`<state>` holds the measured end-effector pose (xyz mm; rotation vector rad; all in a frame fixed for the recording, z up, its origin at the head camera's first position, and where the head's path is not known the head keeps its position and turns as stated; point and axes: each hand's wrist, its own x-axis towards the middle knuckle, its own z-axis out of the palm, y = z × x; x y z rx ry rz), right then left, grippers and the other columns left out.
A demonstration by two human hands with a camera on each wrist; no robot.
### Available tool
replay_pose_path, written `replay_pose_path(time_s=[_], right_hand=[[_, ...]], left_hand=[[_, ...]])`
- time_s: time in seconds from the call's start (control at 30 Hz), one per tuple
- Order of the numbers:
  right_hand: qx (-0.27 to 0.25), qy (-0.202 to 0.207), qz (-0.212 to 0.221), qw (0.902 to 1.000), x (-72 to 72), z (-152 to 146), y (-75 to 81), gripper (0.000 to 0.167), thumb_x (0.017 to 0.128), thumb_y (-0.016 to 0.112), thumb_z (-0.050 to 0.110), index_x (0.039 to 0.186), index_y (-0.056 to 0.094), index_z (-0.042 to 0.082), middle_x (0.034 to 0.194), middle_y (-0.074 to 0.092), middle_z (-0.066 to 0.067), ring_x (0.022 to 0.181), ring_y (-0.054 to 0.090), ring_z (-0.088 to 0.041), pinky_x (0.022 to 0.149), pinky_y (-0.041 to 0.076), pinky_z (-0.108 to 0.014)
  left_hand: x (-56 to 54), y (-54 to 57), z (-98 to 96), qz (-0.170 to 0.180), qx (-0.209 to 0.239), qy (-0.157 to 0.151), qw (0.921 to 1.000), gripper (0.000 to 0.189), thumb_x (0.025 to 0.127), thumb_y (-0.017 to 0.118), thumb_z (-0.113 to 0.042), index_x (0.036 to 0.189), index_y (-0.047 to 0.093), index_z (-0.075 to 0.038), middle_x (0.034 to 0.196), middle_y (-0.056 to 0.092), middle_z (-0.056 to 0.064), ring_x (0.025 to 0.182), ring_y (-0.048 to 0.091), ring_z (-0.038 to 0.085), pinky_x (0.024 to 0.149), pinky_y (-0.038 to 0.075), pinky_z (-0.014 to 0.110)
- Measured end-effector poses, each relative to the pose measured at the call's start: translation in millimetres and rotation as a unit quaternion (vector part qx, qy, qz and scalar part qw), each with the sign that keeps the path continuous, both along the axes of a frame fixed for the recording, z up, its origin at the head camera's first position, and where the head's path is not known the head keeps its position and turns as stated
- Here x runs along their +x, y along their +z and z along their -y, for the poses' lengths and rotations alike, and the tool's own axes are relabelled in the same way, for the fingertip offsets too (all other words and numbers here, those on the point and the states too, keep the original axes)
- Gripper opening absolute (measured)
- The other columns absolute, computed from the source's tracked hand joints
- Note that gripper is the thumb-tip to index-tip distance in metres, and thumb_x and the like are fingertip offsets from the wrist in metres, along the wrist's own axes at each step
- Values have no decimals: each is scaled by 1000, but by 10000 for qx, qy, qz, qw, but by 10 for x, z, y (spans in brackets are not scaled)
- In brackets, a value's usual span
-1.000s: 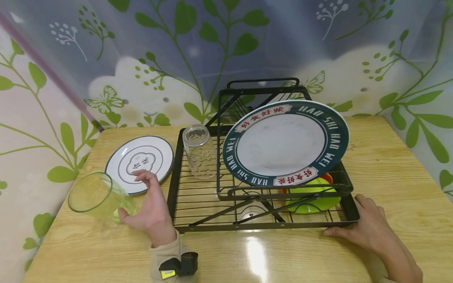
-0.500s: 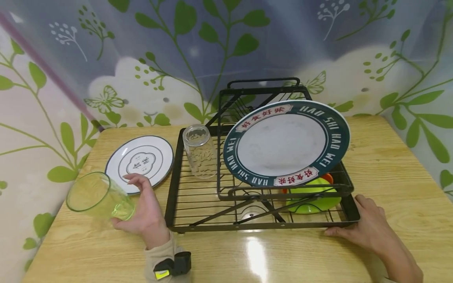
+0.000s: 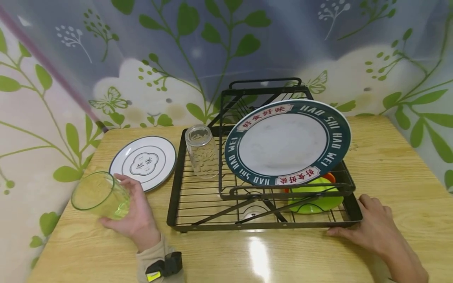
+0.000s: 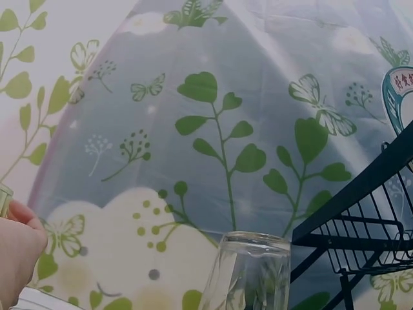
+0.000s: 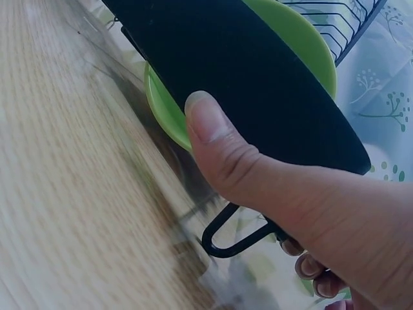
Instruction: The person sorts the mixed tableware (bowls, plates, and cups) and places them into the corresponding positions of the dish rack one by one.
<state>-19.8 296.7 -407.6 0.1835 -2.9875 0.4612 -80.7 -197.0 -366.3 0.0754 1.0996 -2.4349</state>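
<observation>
A green-tinted drinking glass [image 3: 102, 196] stands at the left of the table, its mouth up. My left hand [image 3: 132, 214] grips it low down, thumb in front and fingers behind; in the left wrist view only part of that hand [image 4: 22, 245] shows. At the other side, my right hand [image 3: 375, 224] holds the right end of the black dish rack [image 3: 219, 227]. The right wrist view has its thumb [image 5: 210, 123] pressed on the rack's dark end panel [image 5: 258, 77], fingers curled below. A large green-rimmed plate [image 3: 283, 143] leans on the rack's upper tier.
A white plate with a dark rim [image 3: 161, 157] lies behind the green glass. An upturned clear glass [image 3: 203, 155] stands in the rack's left part. Green dishware [image 3: 315, 202] and an orange piece [image 3: 330, 177] sit in its lower right. A patterned curtain [image 3: 148, 47] rises behind the table.
My left hand has moved left, from beside the green glass to around its lower part. The right hand stays on the rack. The whole head view has shifted slightly.
</observation>
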Motion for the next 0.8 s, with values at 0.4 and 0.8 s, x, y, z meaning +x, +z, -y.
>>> replay_pose_path(time_s=[0.4,0.8], right_hand=[[223,111,-323,9992,-17,4,12,72,45,83,70,92,66,18,82,46,-9,75,46,-34,65,32,-50],[320,82,-368,9988,-11,-5,14,94,44,83,71,112,59,10,82,46,-11,75,47,-37,66,35,-52]], left_hand=[[26,-16,10,129,167,-122,9997,80,79,62,-66,131,42,-9,123,55,19,108,56,32,91,41,30],[12,-32,12,298,61,-440,9986,80,77,65,-66,130,44,-10,120,57,17,104,58,30,88,43,27]])
